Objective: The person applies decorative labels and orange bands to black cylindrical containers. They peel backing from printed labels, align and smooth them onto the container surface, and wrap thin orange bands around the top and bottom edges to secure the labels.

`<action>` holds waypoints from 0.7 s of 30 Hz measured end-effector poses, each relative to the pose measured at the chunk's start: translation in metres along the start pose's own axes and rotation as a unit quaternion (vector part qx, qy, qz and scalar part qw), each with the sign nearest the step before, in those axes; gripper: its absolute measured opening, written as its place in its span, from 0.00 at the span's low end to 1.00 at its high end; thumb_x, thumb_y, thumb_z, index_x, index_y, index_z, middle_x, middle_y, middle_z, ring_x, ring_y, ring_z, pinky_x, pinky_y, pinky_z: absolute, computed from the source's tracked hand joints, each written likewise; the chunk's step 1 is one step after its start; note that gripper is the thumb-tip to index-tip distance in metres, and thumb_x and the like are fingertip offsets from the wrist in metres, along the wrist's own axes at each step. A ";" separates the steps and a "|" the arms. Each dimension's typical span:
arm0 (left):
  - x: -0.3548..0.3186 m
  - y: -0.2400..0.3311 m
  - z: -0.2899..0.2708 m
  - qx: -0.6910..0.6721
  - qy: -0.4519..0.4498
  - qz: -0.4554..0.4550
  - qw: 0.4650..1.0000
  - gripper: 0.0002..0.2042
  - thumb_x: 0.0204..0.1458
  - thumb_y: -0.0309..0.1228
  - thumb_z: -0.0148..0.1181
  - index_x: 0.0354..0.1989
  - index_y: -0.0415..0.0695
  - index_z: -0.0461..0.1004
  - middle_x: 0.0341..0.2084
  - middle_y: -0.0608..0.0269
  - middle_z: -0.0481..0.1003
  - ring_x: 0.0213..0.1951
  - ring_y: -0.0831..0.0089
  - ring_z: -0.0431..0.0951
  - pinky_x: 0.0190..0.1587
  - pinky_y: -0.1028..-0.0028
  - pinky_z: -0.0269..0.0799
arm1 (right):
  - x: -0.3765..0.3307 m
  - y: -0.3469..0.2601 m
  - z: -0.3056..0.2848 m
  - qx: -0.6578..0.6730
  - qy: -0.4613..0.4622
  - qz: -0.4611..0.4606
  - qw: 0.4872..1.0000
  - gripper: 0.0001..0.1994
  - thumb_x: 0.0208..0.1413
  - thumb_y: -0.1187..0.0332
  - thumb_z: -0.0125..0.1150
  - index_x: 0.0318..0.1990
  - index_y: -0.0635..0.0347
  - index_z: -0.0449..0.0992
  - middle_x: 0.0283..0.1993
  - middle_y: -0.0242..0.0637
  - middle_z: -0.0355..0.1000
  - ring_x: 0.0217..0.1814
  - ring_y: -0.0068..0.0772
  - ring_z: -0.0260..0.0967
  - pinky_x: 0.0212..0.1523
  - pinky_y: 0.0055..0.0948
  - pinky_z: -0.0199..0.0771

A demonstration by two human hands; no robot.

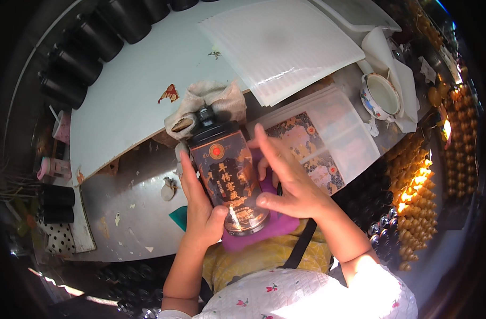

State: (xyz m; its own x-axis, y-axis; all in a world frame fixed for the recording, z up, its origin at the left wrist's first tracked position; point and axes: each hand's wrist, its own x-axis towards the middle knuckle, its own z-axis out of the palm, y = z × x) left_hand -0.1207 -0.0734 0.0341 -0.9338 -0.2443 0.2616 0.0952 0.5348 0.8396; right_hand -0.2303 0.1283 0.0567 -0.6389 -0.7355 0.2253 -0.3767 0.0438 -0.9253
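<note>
A row of plain black bottles (78,58) stands far left of the decorated black bottle (228,175). The left hand (200,210) wraps that bottle's lower side, fingers pressed to it. Over a purple cloth (269,226), the right hand (288,183) lies spread against its gold-patterned label, apparently already applied and being smoothed. Right of it sit clear trays (333,133) and gold caps (413,191).

Harsh glare lower right; dim, warped fisheye rim; soft focus

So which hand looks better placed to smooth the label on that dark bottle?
Probably the right hand: its fingers lie across the dark bottle front, while the left hand grips its side, steadying it.
</note>
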 end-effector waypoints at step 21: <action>-0.022 -0.009 0.007 -0.035 0.014 0.014 0.999 0.60 0.52 0.75 0.41 0.75 0.33 0.27 0.74 0.37 0.41 0.73 0.44 0.45 0.72 0.54 0.37 | -0.042 -0.030 0.012 -0.194 -0.040 0.021 0.980 0.48 0.52 0.52 0.69 0.77 0.50 0.49 0.71 0.55 0.53 0.60 0.58 0.69 0.50 0.45 0.79</action>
State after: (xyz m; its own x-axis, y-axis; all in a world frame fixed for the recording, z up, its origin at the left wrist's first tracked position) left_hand -0.1030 -0.0672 0.0176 -0.9201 -0.2536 0.2984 0.1465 0.4839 0.8628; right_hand -0.1834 0.1498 0.0714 -0.6109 -0.7772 0.1508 -0.5873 0.3172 -0.7446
